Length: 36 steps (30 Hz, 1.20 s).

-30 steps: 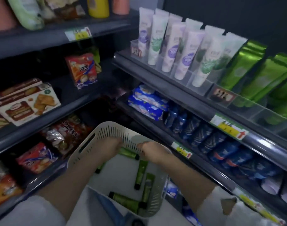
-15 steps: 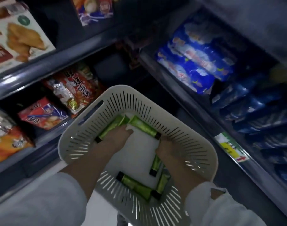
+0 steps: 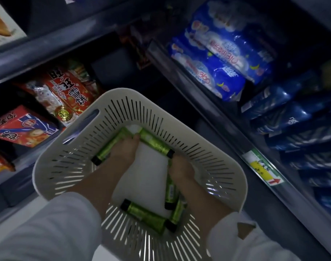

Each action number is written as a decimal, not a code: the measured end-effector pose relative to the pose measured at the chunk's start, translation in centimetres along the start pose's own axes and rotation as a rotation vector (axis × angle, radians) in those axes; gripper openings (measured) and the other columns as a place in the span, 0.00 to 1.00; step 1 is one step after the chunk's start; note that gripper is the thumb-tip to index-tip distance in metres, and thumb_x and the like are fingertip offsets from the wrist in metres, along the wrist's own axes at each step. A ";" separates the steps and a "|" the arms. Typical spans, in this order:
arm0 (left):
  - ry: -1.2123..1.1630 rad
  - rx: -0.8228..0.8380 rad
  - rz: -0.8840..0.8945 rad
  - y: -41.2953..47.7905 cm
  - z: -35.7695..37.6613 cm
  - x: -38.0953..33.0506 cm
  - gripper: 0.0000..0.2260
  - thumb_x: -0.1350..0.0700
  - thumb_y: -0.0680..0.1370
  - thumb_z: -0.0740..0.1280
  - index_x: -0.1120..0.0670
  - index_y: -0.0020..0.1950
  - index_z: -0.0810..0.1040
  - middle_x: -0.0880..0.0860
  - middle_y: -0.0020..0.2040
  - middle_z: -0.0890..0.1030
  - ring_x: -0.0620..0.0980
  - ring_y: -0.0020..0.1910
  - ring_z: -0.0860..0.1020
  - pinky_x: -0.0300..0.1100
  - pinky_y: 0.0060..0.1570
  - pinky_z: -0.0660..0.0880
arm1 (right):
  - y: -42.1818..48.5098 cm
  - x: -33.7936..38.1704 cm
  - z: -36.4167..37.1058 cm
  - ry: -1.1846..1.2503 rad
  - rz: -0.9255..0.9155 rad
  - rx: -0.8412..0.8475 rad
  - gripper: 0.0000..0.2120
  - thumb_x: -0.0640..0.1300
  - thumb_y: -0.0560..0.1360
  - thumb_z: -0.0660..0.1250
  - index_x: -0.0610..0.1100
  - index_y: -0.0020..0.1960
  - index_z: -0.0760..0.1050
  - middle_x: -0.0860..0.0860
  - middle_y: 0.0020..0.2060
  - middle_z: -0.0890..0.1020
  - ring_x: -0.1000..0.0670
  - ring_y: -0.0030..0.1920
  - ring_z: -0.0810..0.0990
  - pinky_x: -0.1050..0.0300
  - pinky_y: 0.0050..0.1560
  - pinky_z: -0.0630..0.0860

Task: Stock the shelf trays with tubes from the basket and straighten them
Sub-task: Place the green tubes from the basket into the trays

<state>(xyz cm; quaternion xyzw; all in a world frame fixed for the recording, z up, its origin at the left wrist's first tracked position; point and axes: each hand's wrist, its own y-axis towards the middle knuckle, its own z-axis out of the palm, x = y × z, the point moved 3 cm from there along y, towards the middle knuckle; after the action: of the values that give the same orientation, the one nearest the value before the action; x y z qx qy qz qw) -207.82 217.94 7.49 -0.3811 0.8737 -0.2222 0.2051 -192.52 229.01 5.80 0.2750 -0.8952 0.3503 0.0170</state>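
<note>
A white slotted basket (image 3: 112, 97) sits below me and holds several green tubes with black caps. My left hand (image 3: 123, 155) reaches into its far left side and curls over one green tube (image 3: 107, 148) lying diagonally; a fingertip touches a second tube (image 3: 155, 144) along the far side. My right hand (image 3: 181, 169) grips the top of a tube (image 3: 170, 191) that points toward me. Two more tubes (image 3: 144, 213) lie at the near end. The shelf trays are out of view.
Red snack packs (image 3: 66, 95) fill the lower left shelves. Blue wrapped packs (image 3: 213, 68) and dark blue pouches (image 3: 296, 113) fill the right shelf, whose edge carries a yellow-green price tag (image 3: 262, 170). The shelf edges stand close to the basket on both sides.
My view has dropped from the upper tube trays down onto the basket. Both hands have gone deeper into the basket and settled onto tubes.
</note>
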 end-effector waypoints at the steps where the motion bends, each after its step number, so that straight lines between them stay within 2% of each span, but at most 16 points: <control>1: -0.028 0.000 -0.016 -0.2 0.0 0.3 0.26 0.58 0.81 0.54 0.54 0.77 0.48 0.62 0.71 0.65 0.59 0.67 0.69 0.50 0.65 0.69 | -0.1 0.0 -0.4 0.003 0.018 0.003 0.14 0.39 0.80 0.54 0.39 0.64 0.70 0.43 0.58 0.77 0.42 0.58 0.77 0.54 0.52 0.72; 3: -0.073 -0.041 -0.025 -1.0 -0.7 0.5 0.21 0.59 0.81 0.54 0.57 0.74 0.57 0.61 0.67 0.70 0.58 0.63 0.72 0.47 0.59 0.71 | -0.6 0.0 -1.1 0.054 0.032 -0.013 0.13 0.38 0.80 0.54 0.40 0.61 0.72 0.43 0.56 0.78 0.42 0.57 0.77 0.55 0.49 0.69; 5: -0.155 -0.079 -0.012 -2.1 -2.2 0.3 0.14 0.59 0.81 0.55 0.59 0.66 0.66 0.62 0.59 0.76 0.58 0.56 0.76 0.43 0.47 0.70 | -1.7 0.2 -2.0 0.136 0.041 -0.046 0.12 0.37 0.79 0.55 0.40 0.56 0.75 0.43 0.54 0.79 0.44 0.54 0.78 0.57 0.50 0.72; 8: -0.275 -0.142 0.166 -4.5 -5.6 -1.1 0.11 0.62 0.77 0.62 0.58 0.59 0.69 0.57 0.51 0.77 0.53 0.49 0.76 0.38 0.39 0.66 | -4.4 1.2 -4.5 0.193 -0.030 -0.094 0.09 0.37 0.77 0.58 0.39 0.50 0.77 0.41 0.50 0.81 0.43 0.51 0.80 0.52 0.52 0.77; 10: -0.382 -0.166 0.268 -6.6 -8.4 -2.3 0.16 0.64 0.75 0.64 0.55 0.61 0.69 0.54 0.47 0.76 0.52 0.47 0.76 0.38 0.34 0.67 | -6.8 2.0 -7.0 0.301 -0.071 -0.131 0.09 0.38 0.77 0.59 0.37 0.49 0.78 0.41 0.48 0.81 0.43 0.48 0.80 0.54 0.49 0.77; 11: -0.413 -0.167 0.305 -7.7 -9.8 -3.0 0.20 0.64 0.74 0.65 0.53 0.65 0.68 0.53 0.47 0.76 0.52 0.46 0.76 0.39 0.35 0.70 | -8.1 2.4 -8.3 0.336 -0.092 -0.157 0.10 0.39 0.78 0.59 0.37 0.52 0.78 0.42 0.47 0.81 0.44 0.47 0.80 0.56 0.47 0.76; 12: -0.445 -0.163 0.363 -8.8 -11.3 -3.6 0.22 0.65 0.74 0.65 0.52 0.67 0.68 0.52 0.49 0.78 0.52 0.47 0.77 0.41 0.40 0.73 | -9.4 2.7 -9.8 0.345 -0.122 -0.194 0.11 0.41 0.78 0.60 0.38 0.55 0.77 0.44 0.47 0.81 0.45 0.47 0.79 0.56 0.45 0.75; 14: -0.505 -0.171 0.497 -10.8 -14.1 -5.2 0.17 0.63 0.72 0.67 0.55 0.60 0.76 0.52 0.51 0.80 0.51 0.51 0.78 0.45 0.52 0.74 | -12.0 3.3 -13.0 0.253 -0.203 -0.287 0.13 0.44 0.79 0.61 0.44 0.62 0.75 0.43 0.50 0.81 0.42 0.52 0.79 0.52 0.48 0.74; 17: -0.490 -0.218 0.573 -13.7 -18.4 -8.2 0.11 0.57 0.69 0.69 0.58 0.49 0.80 0.53 0.42 0.81 0.48 0.45 0.78 0.40 0.46 0.71 | -16.1 3.2 -17.8 0.243 -0.271 -0.424 0.09 0.47 0.79 0.61 0.47 0.58 0.73 0.41 0.48 0.81 0.40 0.50 0.80 0.49 0.47 0.75; 19: -0.458 -0.243 0.615 -15.9 -21.0 -10.8 0.09 0.59 0.70 0.70 0.58 0.50 0.80 0.51 0.39 0.78 0.47 0.42 0.75 0.39 0.45 0.70 | -18.8 2.4 -20.9 0.289 -0.271 -0.514 0.11 0.48 0.79 0.62 0.46 0.59 0.73 0.42 0.47 0.82 0.40 0.48 0.81 0.48 0.48 0.78; 23: -0.545 -0.290 0.768 -20.0 -25.7 -16.9 0.16 0.54 0.64 0.66 0.60 0.49 0.79 0.49 0.36 0.76 0.48 0.39 0.74 0.49 0.45 0.77 | -25.0 -0.4 -27.3 0.411 -0.238 -0.688 0.13 0.50 0.76 0.67 0.46 0.58 0.74 0.43 0.46 0.83 0.43 0.47 0.82 0.47 0.49 0.78; 25: -0.610 -0.286 0.837 -22.3 -27.7 -20.4 0.10 0.57 0.67 0.69 0.55 0.48 0.78 0.47 0.34 0.76 0.50 0.38 0.74 0.49 0.44 0.76 | -28.5 -2.2 -30.6 0.475 -0.216 -0.805 0.14 0.49 0.74 0.70 0.44 0.57 0.75 0.43 0.45 0.83 0.43 0.46 0.82 0.47 0.48 0.78; 28: -0.714 -0.340 0.970 -26.0 -30.5 -25.7 0.12 0.66 0.71 0.70 0.50 0.47 0.75 0.50 0.38 0.77 0.52 0.41 0.75 0.50 0.45 0.74 | -34.0 -5.3 -34.8 0.558 -0.210 -1.015 0.14 0.49 0.74 0.70 0.42 0.56 0.77 0.44 0.45 0.84 0.45 0.45 0.82 0.51 0.48 0.77; 31: -0.751 -0.360 1.142 -30.8 -32.7 -30.6 0.13 0.65 0.73 0.70 0.47 0.48 0.74 0.49 0.43 0.79 0.50 0.43 0.77 0.48 0.48 0.74 | -39.4 -8.0 -38.1 0.594 -0.237 -1.165 0.16 0.49 0.76 0.68 0.40 0.58 0.76 0.46 0.48 0.82 0.52 0.43 0.78 0.60 0.44 0.71; 34: -0.781 -0.364 1.307 -35.5 -34.5 -34.8 0.15 0.58 0.72 0.70 0.38 0.47 0.74 0.52 0.43 0.81 0.50 0.41 0.76 0.46 0.45 0.73 | -44.3 -10.8 -40.9 0.641 -0.271 -1.284 0.12 0.49 0.75 0.69 0.43 0.55 0.77 0.51 0.42 0.81 0.50 0.42 0.79 0.54 0.47 0.75; 36: -0.793 -0.390 1.388 -38.1 -35.5 -37.6 0.13 0.57 0.72 0.69 0.37 0.47 0.75 0.51 0.43 0.82 0.49 0.42 0.78 0.47 0.47 0.75 | -47.2 -12.8 -42.6 0.612 -0.269 -1.365 0.06 0.50 0.74 0.69 0.49 0.48 0.76 0.57 0.35 0.78 0.50 0.40 0.80 0.50 0.47 0.76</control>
<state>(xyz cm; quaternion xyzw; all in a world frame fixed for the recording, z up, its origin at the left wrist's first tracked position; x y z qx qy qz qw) -181.15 231.31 64.37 0.1671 0.7959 0.2620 0.5195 -164.79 233.78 64.29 0.2009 -0.8274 -0.2257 0.4734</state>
